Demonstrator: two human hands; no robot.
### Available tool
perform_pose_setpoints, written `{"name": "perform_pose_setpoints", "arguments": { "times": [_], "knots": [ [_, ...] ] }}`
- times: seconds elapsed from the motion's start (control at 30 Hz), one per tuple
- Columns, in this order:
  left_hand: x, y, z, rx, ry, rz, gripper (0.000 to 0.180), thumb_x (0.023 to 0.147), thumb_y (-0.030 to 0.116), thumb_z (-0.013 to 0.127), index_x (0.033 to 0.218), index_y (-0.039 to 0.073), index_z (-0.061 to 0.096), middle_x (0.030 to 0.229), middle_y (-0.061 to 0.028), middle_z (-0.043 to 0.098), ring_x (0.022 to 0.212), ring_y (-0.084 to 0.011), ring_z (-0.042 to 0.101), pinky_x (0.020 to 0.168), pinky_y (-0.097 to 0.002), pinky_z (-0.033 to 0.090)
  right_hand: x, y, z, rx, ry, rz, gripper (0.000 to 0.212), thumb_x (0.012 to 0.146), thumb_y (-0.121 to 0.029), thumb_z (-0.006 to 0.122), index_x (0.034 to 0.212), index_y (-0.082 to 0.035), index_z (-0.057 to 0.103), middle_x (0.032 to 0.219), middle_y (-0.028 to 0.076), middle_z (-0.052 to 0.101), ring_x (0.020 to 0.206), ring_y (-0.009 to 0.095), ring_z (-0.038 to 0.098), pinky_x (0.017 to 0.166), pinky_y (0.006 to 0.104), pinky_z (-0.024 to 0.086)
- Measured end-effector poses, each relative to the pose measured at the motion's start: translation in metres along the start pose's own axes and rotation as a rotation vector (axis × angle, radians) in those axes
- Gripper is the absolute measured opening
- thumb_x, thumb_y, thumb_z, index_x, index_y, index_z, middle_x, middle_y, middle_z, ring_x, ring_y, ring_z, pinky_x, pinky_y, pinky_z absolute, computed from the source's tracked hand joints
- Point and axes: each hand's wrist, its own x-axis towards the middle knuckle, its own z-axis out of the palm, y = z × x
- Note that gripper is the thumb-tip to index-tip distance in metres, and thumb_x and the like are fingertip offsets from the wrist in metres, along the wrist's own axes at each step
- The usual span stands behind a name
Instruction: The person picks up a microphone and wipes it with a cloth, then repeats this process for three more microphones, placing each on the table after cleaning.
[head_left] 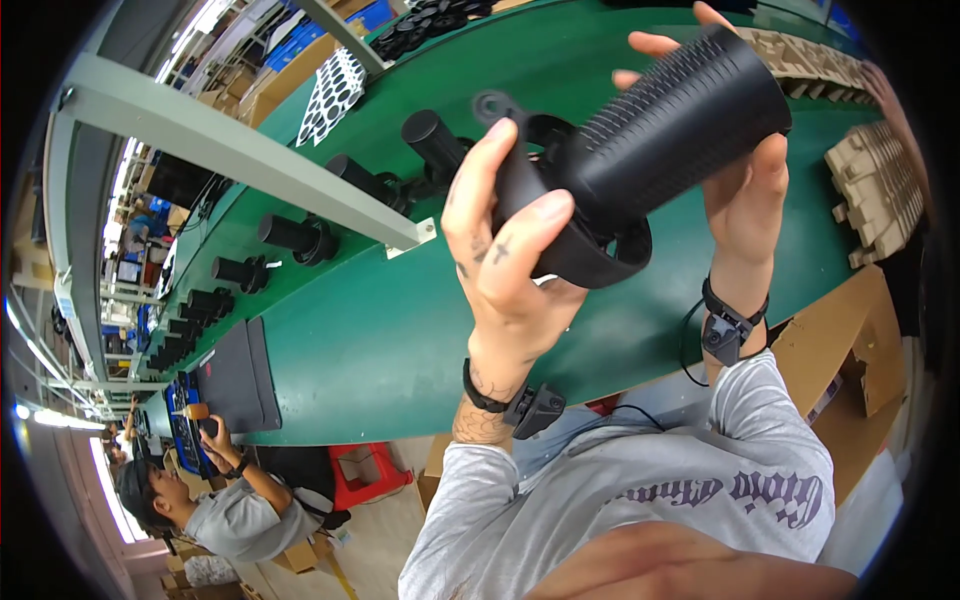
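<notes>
A black ribbed cylinder part with a curved, ring-like base is raised above the green workbench, tilted with its wide end up to the right. My left hand grips the base, thumb and forefinger pressed on its near side. Around the wide end curls my right hand; its thumb lies at the rim and some fingertips show beyond the cylinder, while its palm is partly hidden. Similar black cylinder parts, such as one upright part, stand in a row on the bench to the left.
A pale metal post slants down to the bench. Tan moulded trays and a cardboard box are at right. A dark mat, a red stool and a seated co-worker are at left.
</notes>
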Motion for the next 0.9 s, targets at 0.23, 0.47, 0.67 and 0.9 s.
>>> {"name": "perform_pose_setpoints", "arguments": {
  "times": [0.23, 0.47, 0.67, 0.9],
  "knots": [
    [0.015, 0.028, -0.021, 0.114, -0.142, -0.03, 0.085, 0.052, 0.012, 0.093, 0.119, 0.004, 0.041, 0.127, -0.0319, 0.042, 0.106, -0.0357, 0.06, 0.084, -0.0422, 0.058, 0.005, 0.008, -0.031, 0.096, 0.022, 0.222, 0.065, 0.092, -0.045, 0.04, 0.132, 0.007, 0.042, 0.11, 0.019, 0.061, 0.095, 0.022, 0.064, 0.084, 0.033, 0.053],
    [0.015, 0.053, -0.028, 0.172, -0.079, -0.08, 0.059, 0.054, 0.006, 0.09, 0.106, 0.008, 0.063, 0.116, -0.0186, 0.057, 0.1, -0.0346, 0.064, 0.079, -0.0408, 0.059, 0.007, 0.028, -0.017, 0.39, -0.047, 0.384, 0.056, 0.095, -0.037, 0.034, 0.129, 0.005, 0.046, 0.109, 0.017, 0.062, 0.093, 0.021, 0.064, 0.083, 0.0329, 0.054],
    [0.016, 0.051, -0.028, 0.213, -0.143, 0.034, 0.062, 0.056, 0.014, 0.091, 0.107, 0.003, 0.058, 0.113, -0.0207, 0.056, 0.097, -0.0347, 0.064, 0.082, -0.0441, 0.059, 0.008, 0.026, -0.014, 0.407, -0.042, 0.407, 0.056, 0.094, -0.037, 0.035, 0.129, 0.005, 0.046, 0.113, 0.018, 0.062, 0.091, 0.02, 0.066, 0.081, 0.0332, 0.056],
    [0.018, 0.061, -0.025, 0.288, -0.237, 0.114, 0.051, 0.059, 0.009, 0.088, 0.102, 0.011, 0.062, 0.11, -0.0178, 0.059, 0.096, -0.0359, 0.064, 0.079, -0.0435, 0.059, 0.011, 0.035, -0.021, 0.487, -0.094, 0.381, 0.054, 0.092, -0.034, 0.036, 0.126, 0.006, 0.047, 0.113, 0.019, 0.059, 0.092, 0.026, 0.065, 0.08, 0.0355, 0.056]
  ]
}}
